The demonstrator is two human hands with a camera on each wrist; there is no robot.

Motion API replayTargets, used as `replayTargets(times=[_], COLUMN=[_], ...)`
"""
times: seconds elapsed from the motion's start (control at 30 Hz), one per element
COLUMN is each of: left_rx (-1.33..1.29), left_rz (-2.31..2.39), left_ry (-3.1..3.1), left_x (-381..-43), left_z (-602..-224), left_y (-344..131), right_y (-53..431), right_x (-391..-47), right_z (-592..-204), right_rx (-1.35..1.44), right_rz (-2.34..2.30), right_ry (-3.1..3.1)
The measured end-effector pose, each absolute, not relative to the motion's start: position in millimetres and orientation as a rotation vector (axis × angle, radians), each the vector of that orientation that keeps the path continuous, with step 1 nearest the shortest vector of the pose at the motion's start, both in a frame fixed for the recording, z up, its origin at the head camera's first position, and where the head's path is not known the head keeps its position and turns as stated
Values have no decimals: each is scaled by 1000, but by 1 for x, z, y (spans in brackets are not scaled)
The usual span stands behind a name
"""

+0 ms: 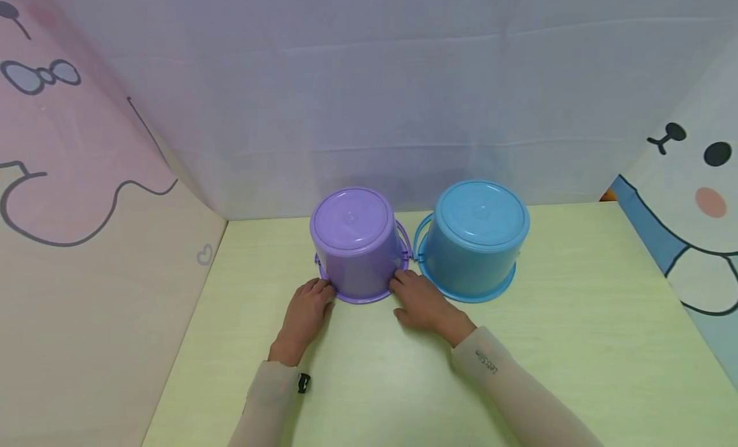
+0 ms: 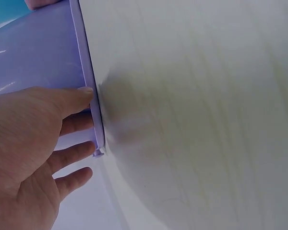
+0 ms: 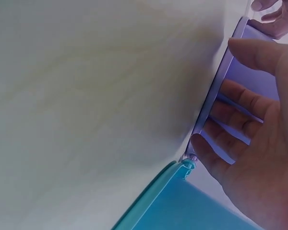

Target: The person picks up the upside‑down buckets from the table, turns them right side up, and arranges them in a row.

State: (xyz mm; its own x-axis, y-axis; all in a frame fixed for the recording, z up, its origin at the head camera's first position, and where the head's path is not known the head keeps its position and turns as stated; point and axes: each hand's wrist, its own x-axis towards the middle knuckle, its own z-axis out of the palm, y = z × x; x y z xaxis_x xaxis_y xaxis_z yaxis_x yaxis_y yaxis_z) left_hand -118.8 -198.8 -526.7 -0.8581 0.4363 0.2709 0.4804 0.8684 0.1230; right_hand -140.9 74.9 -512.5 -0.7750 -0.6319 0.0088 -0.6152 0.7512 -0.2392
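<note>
A purple bucket point(image 1: 357, 268) stands upside down on the table, its base up and its wide rim on the tabletop. My left hand point(image 1: 309, 308) touches the near left of that rim. In the left wrist view its thumb point(image 2: 81, 98) lies against the rim, with the other fingers spread and fairly straight. At the near right of the rim is my right hand point(image 1: 423, 303). Its extended fingers point(image 3: 245, 98) reach the rim in the right wrist view. Just right of it, a blue bucket point(image 1: 475, 268) is also upturned, and the two buckets' handles meet between them.
The pale yellow-green table point(image 1: 588, 319) extends in front and to both sides. Behind the buckets rises a whitish cloth wall point(image 1: 369, 114). Printed cartoon panels flank the table, a pink and white one point(image 1: 86, 197) on the left.
</note>
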Motion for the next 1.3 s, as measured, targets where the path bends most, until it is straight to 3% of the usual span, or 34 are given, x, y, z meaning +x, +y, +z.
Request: replayTargets(times=[1.3], left_rx=[-680], left_rz=[-219], left_ry=[-2720], left_x=[-116], left_z=[-527], left_y=[-198], right_y=[74], right_x=[-134], right_z=[-509], right_rx=[-1062], right_rz=[-310], right_ry=[2847])
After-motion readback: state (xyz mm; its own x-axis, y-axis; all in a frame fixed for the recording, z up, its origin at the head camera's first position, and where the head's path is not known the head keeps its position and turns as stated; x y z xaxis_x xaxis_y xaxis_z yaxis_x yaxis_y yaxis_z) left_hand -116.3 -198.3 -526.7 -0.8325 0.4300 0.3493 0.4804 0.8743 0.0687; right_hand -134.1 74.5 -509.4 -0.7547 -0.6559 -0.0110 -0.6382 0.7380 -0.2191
